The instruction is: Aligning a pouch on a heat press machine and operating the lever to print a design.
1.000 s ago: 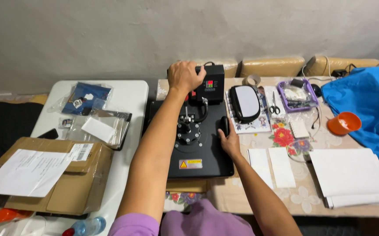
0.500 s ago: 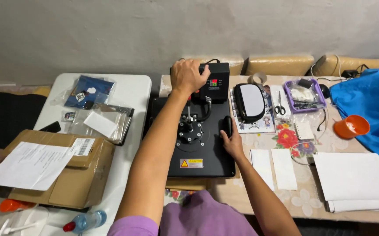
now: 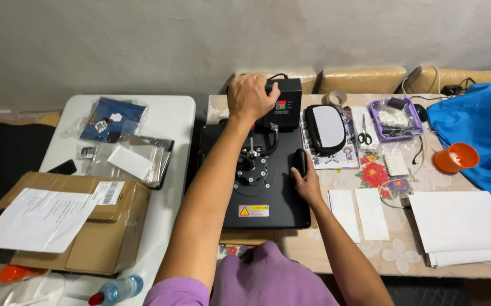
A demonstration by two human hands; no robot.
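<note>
Heat press (image 3: 256,181), black and flat-topped, is shown from the head view, set across the seam between a white table (image 3: 166,113) and a floral-clothed table (image 3: 392,255). The left hand (image 3: 249,97) is laid over the rear of the press, fingers curled down around the top of the black control box (image 3: 286,105); whether it is truly clamped cannot be told. The right hand (image 3: 306,182) is closed around the black handle (image 3: 299,160) at the right edge of the press. Just right of the press, a black-and-white pouch (image 3: 324,129) is seen lying on a printed sheet, with scissors (image 3: 363,131) and a purple tray (image 3: 395,118) beyond it. Two white paper strips (image 3: 358,212) lie near the right front corner of the press, a stack of white sheets (image 3: 460,226) farther right. An orange cup (image 3: 455,157) and blue cloth (image 3: 477,136) are seen far right of the press. Left of the press, clear plastic bags (image 3: 129,156) and a cardboard box (image 3: 81,226) bearing a paper are seen.
</note>
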